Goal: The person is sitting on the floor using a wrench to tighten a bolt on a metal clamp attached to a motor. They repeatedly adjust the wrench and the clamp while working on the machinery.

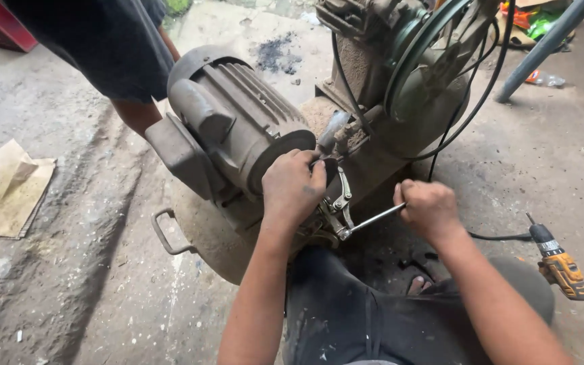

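A grey, ribbed, cylindrical electric motor [228,122] is seen lying on the dusty concrete floor [69,270], mounted beside a grimy compressor unit [400,74] whose large pulley wheel is wrapped by a black drive belt [488,74]. The dark round pulley [280,157] on the motor's shaft end is faced toward the camera.

The left hand [294,186] is pressed against the front of that pulley, with the fingers curled over a silvery metal jaw puller [338,206]; its grip is clenched on the puller's arms, which are set at the pulley's lower right edge. The right hand [428,208] is closed in a fist around the end of a slim, shiny metal bar [373,220], which runs leftwards and down into the puller's centre; its grip is clenched on that bar.

The person's dark-trousered knees [346,311] are seen below the hands, close to the motor. A yellow and black cordless drill [559,263] is laid on the floor to the right, well apart from the right hand. A second person's bare leg [136,111] and dark shorts are seen behind the motor at the upper left. A crumpled piece of brown cardboard [5,189] is lying on the floor at the far left.
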